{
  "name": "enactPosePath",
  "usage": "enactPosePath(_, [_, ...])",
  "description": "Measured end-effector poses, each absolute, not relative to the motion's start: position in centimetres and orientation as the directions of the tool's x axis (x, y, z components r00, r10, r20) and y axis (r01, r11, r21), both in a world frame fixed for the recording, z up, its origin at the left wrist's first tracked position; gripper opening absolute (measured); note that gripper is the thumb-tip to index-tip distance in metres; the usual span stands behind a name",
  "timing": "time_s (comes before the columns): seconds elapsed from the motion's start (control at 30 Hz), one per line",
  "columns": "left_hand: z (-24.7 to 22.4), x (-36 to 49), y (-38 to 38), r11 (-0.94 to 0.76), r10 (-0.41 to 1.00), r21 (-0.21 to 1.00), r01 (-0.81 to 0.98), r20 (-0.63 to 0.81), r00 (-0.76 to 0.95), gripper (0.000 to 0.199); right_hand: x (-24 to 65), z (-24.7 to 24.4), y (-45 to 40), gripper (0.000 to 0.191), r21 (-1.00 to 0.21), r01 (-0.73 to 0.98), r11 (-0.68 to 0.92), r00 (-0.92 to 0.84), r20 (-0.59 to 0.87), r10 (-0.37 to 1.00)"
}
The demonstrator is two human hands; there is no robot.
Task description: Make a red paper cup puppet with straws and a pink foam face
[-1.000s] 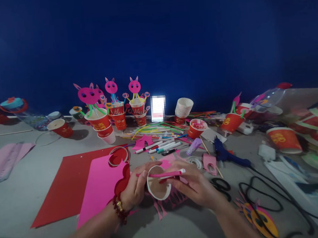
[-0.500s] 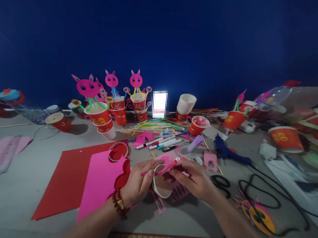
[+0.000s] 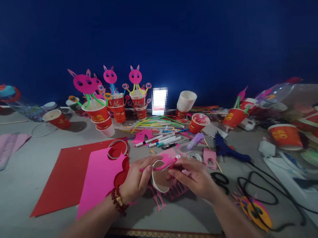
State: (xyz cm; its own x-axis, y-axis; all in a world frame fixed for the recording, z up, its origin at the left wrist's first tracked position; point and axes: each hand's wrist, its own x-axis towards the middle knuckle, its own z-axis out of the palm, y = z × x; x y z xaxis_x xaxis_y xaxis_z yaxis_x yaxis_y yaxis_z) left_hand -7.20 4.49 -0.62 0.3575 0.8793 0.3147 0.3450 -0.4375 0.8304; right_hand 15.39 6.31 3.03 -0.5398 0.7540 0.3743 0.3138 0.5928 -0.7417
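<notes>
My left hand [image 3: 137,176] is closed around the left side of a paper cup [image 3: 161,185], which is tilted so that its pale inside faces me. A curved pink pipe cleaner [image 3: 164,165] runs across the cup's mouth, from my left fingers to my right ones. Its right end looks whitish. My right hand [image 3: 196,176] pinches near that end, with thumb and fingertips at the cup's right rim. Whether these fingers also grip the cup is hard to see. Pink cut paper [image 3: 159,201] lies beneath the cup.
Cups with pink paper faces [image 3: 85,84] stand at the back left. Markers [image 3: 160,140] lie beyond my hands. Rightward are a blue glue gun [image 3: 228,150], its black cable and black scissors [image 3: 220,180]. Red sheets [image 3: 55,182] and pink sheets [image 3: 95,187] lie leftward.
The whole view has shifted slightly, with the table's things sitting a little higher. Both hands keep their hold on the cup and pipe cleaner, with only small finger movement.
</notes>
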Motion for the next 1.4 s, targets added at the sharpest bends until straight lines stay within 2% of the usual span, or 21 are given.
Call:
enactPosePath(0.17, [-0.74,-7.16,4.60,-0.440,0.872,0.833,0.335,0.307,0.382,0.053,15.23,2.96,6.41,0.019,-0.699,0.297,0.651,-0.530,0.446,0.721])
enactPosePath(0.4, [-0.85,-7.12,4.45,-0.427,0.878,0.843,0.328,0.300,0.373,0.049,14.81,2.91,6.87,0.037,-0.712,0.304,0.633,-0.636,0.343,0.692])
enactPosePath(0.6, [-1.05,-7.15,4.42,-0.424,0.880,0.853,0.304,0.309,0.361,0.049,14.55,2.98,6.77,0.049,-0.645,0.330,0.689,-0.652,0.372,0.661])
enactPosePath(0.9, [-0.92,-7.07,4.29,-0.387,0.895,0.870,0.306,0.274,0.352,0.052,14.60,2.49,6.92,0.044,-0.549,0.331,0.768,-0.718,0.382,0.582])
enactPosePath(1.17, [-1.41,-7.26,4.14,-0.445,0.879,0.849,0.285,0.353,0.319,0.051,14.79,2.52,6.90,0.034,-0.544,0.276,0.793,-0.748,0.396,0.532])
enactPosePath(1.4, [-1.07,-6.84,4.09,-0.357,0.920,0.890,0.284,0.281,0.274,0.052,14.73,2.52,6.94,0.034,-0.554,0.313,0.771,-0.744,0.362,0.562])
